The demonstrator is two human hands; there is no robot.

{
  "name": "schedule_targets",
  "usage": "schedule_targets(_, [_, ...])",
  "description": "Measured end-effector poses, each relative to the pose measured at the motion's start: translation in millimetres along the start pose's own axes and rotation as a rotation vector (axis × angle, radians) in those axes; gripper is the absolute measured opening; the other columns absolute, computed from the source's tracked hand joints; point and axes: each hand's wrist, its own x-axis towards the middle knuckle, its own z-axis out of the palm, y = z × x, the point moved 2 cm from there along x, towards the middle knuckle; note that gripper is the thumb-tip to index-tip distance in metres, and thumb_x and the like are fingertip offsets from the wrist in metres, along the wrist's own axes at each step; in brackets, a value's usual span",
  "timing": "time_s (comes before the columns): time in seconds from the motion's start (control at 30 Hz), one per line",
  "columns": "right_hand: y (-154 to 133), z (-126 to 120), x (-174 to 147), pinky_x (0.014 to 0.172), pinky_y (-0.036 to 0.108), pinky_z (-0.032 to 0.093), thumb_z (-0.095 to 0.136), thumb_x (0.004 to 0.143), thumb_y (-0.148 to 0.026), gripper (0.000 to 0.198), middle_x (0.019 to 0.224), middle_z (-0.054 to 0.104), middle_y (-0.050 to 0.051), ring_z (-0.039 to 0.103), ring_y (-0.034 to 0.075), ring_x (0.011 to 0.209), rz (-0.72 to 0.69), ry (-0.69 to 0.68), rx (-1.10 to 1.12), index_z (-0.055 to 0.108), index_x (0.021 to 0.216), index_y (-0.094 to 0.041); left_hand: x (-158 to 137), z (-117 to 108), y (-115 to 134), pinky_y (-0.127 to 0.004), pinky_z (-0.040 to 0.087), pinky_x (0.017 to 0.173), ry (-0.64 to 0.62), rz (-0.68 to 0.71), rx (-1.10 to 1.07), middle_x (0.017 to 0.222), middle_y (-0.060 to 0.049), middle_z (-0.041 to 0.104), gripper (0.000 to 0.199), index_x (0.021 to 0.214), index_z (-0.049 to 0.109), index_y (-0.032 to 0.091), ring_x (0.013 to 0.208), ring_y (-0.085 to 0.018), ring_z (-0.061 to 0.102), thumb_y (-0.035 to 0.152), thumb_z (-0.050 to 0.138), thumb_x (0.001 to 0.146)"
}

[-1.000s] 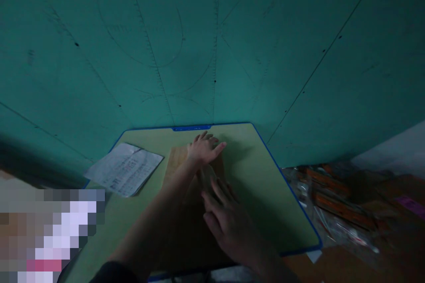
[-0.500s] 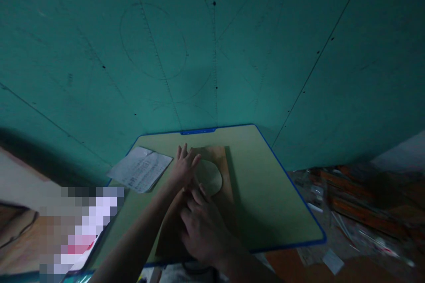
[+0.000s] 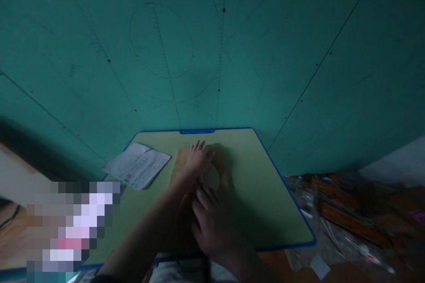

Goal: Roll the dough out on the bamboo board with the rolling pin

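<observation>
My left hand [image 3: 201,158] reaches across a wooden board [image 3: 179,168], its fingers spread over the upper left part of a pale, flat, round piece [image 3: 211,177]. That piece lies on the board, partly covered by both hands. My right hand [image 3: 210,221] is at the piece's near edge with fingers bent and close together. Whatever its fingertips hold, if anything, is too dark and hidden to make out. Both forearms cover much of the near part of the board.
The board lies on a pale table with a blue rim [image 3: 285,181]. Printed paper sheets [image 3: 139,166] lie at the left. A green wall [image 3: 206,53] rises behind the table. Orange items and clear plastic [image 3: 341,203] clutter the floor at right.
My left hand has moved right and now covers more of the round piece. My right hand has shifted slightly right with its fingers still bent. The view has tilted a little.
</observation>
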Motion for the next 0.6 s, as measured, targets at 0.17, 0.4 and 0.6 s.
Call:
schedule_targets(0.17, [-27, 15, 17, 0.124, 0.045, 0.025, 0.057, 0.093, -0.028, 0.032, 0.140, 0.057, 0.016, 0.025, 0.027, 0.150, -0.130, -0.030, 0.014, 0.065, 0.120, -0.012, -20, -3, -49, -0.057, 0.038, 0.110, 0.037, -0.129, 0.049, 0.148, -0.031, 0.045, 0.054, 0.143, 0.044, 0.002, 0.143, -0.039, 0.040, 0.034, 0.035, 0.101])
schedule_targets(0.4, [-15, 4, 3, 0.124, 0.046, 0.024, 0.058, 0.090, -0.023, 0.051, 0.156, 0.042, 0.015, 0.024, 0.028, 0.151, -0.071, -0.013, 0.069, 0.053, 0.139, -0.013, -9, 11, -20, -0.059, 0.037, 0.110, -0.010, -0.013, 0.082, 0.148, -0.024, 0.049, 0.044, 0.137, 0.052, 0.012, 0.143, -0.036, 0.040, 0.030, 0.035, 0.100])
schedule_targets(0.6, [38, -34, -39, 0.103, 0.037, 0.052, 0.049, 0.095, -0.026, 0.034, 0.136, 0.063, 0.009, 0.060, 0.022, 0.126, 0.117, 0.031, 0.215, 0.064, 0.126, -0.024, 12, 25, 42, -0.053, 0.024, 0.119, -0.032, 0.078, 0.029, 0.151, -0.023, 0.047, 0.041, 0.131, 0.059, 0.009, 0.148, -0.035, 0.032, 0.018, 0.038, 0.097])
